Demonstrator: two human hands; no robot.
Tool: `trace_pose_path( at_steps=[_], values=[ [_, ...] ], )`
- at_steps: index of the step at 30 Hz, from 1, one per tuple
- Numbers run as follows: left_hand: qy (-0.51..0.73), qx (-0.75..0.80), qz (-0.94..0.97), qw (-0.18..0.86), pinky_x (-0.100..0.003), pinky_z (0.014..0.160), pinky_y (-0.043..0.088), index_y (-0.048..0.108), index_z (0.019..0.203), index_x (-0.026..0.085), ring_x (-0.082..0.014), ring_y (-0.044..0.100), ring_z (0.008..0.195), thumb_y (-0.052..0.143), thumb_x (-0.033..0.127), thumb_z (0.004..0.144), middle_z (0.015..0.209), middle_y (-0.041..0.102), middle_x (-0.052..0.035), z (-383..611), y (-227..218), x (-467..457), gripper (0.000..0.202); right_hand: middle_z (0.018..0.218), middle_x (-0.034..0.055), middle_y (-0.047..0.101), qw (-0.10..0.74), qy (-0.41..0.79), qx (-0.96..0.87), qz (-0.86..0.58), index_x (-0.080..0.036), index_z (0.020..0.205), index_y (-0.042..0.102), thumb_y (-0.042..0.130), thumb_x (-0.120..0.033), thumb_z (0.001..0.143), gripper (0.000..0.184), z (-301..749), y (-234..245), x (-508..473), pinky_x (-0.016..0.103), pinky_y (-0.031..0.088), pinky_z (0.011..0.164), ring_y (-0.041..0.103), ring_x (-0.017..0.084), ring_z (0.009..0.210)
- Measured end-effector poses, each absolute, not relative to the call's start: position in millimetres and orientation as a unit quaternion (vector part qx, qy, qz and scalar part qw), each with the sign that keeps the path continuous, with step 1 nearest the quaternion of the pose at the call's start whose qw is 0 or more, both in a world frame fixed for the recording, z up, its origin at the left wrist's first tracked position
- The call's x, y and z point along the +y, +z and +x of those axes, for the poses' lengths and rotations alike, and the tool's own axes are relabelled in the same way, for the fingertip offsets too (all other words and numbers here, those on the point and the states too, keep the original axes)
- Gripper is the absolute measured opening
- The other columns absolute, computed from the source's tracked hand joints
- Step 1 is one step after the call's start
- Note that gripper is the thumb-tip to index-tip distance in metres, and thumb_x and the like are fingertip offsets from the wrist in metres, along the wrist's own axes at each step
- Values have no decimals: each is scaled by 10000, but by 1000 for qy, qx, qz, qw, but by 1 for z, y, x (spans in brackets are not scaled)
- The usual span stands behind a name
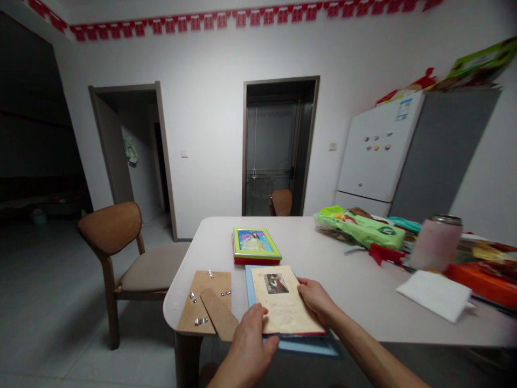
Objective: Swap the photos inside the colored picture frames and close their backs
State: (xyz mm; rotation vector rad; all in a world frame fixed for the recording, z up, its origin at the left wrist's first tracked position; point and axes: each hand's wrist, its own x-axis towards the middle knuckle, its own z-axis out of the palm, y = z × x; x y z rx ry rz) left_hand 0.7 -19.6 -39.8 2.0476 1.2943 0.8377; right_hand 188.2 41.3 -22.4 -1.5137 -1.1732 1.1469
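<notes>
My left hand (255, 339) grips the lower left edge of a cream booklet (283, 310), which has a small dark photo and faint print on its face. On the booklet's right edge, my right hand (317, 299) has its fingers closed. Beneath it lies a light blue picture frame (251, 291), mostly covered, its lower side reaching past the table's front edge. To the left rests a brown frame backing board (193, 315) with metal clips and a slanted stand leg (218, 313). Behind the booklet, a green picture frame (256, 243) tops something red.
The white table (355, 302) carries a green packet (359, 226), a pinkish jar (436, 242), white tissue (436, 293) and an orange-red box (480, 280) on its right. A wooden chair (111, 229) stands left. A fridge (375, 151) is at the back right.
</notes>
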Motion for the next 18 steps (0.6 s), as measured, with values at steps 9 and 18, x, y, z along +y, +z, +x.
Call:
trace_pose_path(
  at_steps=[9, 18],
  values=[
    [266, 474, 804, 241, -314, 1002, 229, 426, 1144, 81, -209, 314, 1178, 504, 229, 661, 1265, 383, -130, 0, -39, -22, 511, 847, 110, 665, 380, 312, -499, -713, -78, 1153, 466, 341, -123, 634, 535, 204, -36, 58, 194, 426, 492, 615, 143, 602],
    [202, 475, 827, 222, -332, 1009, 206, 401, 1173, 77, -225, 268, 1201, 577, 229, 616, 1303, 324, -137, 0, -34, -25, 603, 894, 114, 648, 298, 154, -578, -744, -117, 971, 606, 362, -132, 662, 393, 200, -35, 57, 219, 386, 651, 583, 172, 778]
  ],
)
